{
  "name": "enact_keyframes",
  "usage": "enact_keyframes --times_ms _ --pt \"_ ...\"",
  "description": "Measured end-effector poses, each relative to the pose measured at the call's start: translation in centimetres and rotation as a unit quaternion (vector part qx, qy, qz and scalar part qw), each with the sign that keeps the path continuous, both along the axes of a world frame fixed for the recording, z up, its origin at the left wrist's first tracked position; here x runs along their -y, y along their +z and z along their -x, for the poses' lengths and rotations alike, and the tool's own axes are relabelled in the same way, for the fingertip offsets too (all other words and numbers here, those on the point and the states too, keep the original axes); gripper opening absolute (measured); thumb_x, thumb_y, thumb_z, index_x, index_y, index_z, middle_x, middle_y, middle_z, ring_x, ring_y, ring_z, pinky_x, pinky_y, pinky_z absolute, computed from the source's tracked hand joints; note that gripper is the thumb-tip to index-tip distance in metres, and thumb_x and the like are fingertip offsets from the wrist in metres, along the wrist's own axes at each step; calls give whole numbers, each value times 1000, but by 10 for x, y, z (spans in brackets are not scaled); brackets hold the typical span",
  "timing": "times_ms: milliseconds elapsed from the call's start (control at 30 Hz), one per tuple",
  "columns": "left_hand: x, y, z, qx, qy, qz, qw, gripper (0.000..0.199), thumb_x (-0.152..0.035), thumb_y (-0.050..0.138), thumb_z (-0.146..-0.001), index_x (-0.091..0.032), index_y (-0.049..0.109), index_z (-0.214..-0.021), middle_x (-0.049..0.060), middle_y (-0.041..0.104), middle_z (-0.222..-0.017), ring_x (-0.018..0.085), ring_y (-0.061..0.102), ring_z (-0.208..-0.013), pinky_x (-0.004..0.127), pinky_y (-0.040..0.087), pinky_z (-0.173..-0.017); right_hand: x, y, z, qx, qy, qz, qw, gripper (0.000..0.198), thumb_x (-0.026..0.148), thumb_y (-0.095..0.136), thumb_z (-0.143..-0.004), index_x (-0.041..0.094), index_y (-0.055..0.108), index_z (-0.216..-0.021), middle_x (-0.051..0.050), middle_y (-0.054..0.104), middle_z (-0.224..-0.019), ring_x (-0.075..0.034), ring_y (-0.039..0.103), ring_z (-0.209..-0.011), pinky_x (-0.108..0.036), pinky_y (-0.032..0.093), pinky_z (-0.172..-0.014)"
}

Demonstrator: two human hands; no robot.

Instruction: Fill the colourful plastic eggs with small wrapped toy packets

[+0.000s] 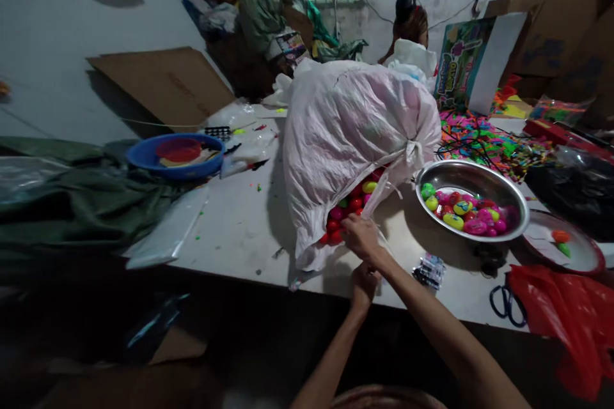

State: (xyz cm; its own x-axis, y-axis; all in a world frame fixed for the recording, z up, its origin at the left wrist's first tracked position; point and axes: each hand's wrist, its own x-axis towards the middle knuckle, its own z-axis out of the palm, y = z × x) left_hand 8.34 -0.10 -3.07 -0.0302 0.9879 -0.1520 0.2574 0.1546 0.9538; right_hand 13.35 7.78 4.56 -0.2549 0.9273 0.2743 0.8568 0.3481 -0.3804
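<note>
A big white sack (350, 140) lies on the surface (240, 223), its torn lower side spilling red and yellow plastic eggs (345, 208). The right hand (362, 236) rests at that opening, fingers curled on the sack's edge. The left hand (364, 284) sits just below it at the surface's near edge, closed; what it grips I cannot tell. A metal bowl (472, 172) of coloured eggs stands just right of the sack, and scissors (506, 303) lie nearer the front.

One white sack (350, 134); one steel bowl (472, 174); one blue basin (175, 156); two hands (362, 236).
</note>
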Motion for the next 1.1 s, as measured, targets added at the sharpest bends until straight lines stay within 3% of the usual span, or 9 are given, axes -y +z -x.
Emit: enact_keyframes --times_ms 100,233,333,433,500,633,733,967,1100 --pt "1 -2 43 29 31 -10 999 8 -22 59 -61 -15 63 -63 4 65 -63 18 58 -59 28 42 -56 -11 -17 38 84 56 29 994 19 13 48 -83 16 61 -97 -12 61 -103 -23 56 -90 -34 42 -76" --pt "1 -4 83 110 117 2 987 21 -28 69 -57 -14 68 -72 3 65 -64 16 57 -60 26 42 -57 -7 -37 41 71 55 20 996 31 9 44 -85 15 52 -114 -16 49 -128 -25 49 -105 -38 38 -87" --pt "0 0 91 147 150 18 977 24 -33 75 -54 -14 65 -64 0 60 -56 12 52 -54 22 39 -53 -5 -30 26 36 39 27 998 28 18 51 -82 16 52 -110 -14 52 -121 -23 53 -97 -35 42 -79" --pt "-2 9 84 225 167 31 959 29 -35 77 -52 -14 59 -59 -2 57 -52 9 50 -49 21 38 -50 0 -12 2 -105 -18 53 993 29 33 57 -77 18 53 -101 -8 58 -100 -20 56 -83 -30 43 -68" --pt "-3 17 75 287 167 60 941 32 -33 79 -49 -14 59 -63 -2 58 -55 10 52 -50 21 40 -50 11 -4 -19 -274 -34 119 954 27 37 57 -75 18 54 -94 -2 60 -84 -17 56 -71 -27 43 -60" --pt "-5 29 54 337 152 94 924 39 -29 82 -46 -14 63 -78 -1 62 -64 9 55 -54 20 40 -51 47 -7 -58 -533 -8 279 799 25 37 56 -76 16 57 -90 3 58 -63 -10 50 -48 -21 39 -47" --pt "-6 31 40 309 138 80 938 38 -32 82 -47 -12 64 -73 -2 58 -58 6 47 -46 17 32 -43 73 -17 -71 -623 -36 294 724 35 38 61 -74 16 56 -102 5 55 -54 -9 50 -43 -22 40 -45" --pt "-1 33 21 241 142 51 959 39 -45 74 -59 -15 50 -55 -7 44 -47 3 30 -38 18 20 -37 95 -25 -68 -704 -97 230 665 31 37 69 -71 19 51 -89 -1 65 -71 -15 63 -57 -26 48 -52" --pt "-2 37 19 238 165 52 956 42 -51 70 -62 -15 50 -55 -6 45 -49 3 33 -39 18 22 -36 99 -19 -69 -694 -95 190 688 33 36 67 -73 20 53 -98 -3 66 -82 -17 65 -68 -28 49 -60"
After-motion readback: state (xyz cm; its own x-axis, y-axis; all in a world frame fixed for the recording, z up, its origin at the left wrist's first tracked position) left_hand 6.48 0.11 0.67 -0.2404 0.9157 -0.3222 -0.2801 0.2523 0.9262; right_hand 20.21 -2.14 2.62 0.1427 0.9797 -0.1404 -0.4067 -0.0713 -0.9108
